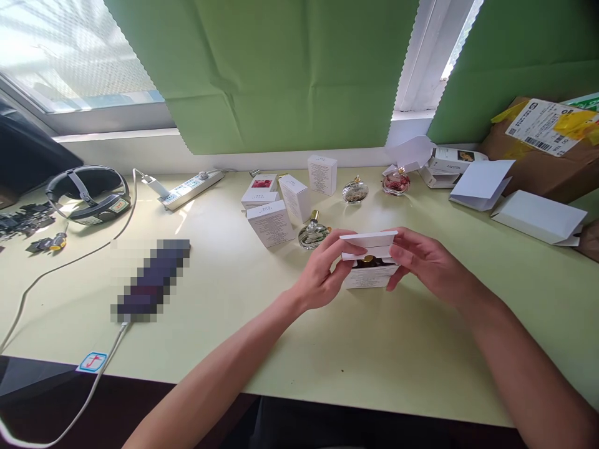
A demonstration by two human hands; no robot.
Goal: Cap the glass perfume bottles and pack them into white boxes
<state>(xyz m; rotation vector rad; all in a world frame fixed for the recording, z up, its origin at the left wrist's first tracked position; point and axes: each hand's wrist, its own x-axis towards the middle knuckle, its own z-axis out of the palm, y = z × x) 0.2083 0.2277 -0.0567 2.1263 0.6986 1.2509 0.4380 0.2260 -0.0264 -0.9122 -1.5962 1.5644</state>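
Observation:
A small white printed box (372, 279) stands on the table between my two hands, its top flap raised. Inside it shows the gold cap (369, 259) of a bottle; the rest of the bottle is hidden in the box. My left hand (325, 268) pinches the flap and the box's left side. On the right, my right hand (423, 262) grips the flap's other end with thumb and fingers, other fingertips by the box's side. Just behind my left hand is a glass perfume bottle (313, 233) with a gold cap.
Several white boxes (270, 223) stand behind on the left. Two more perfume bottles, a clear one (355, 191) and a pink one (395, 181), sit farther back. Opened white cartons (538, 216) and a brown parcel (547, 149) lie right. A power strip (194, 189), headset (88, 194) and cabled phone (152, 280) are left.

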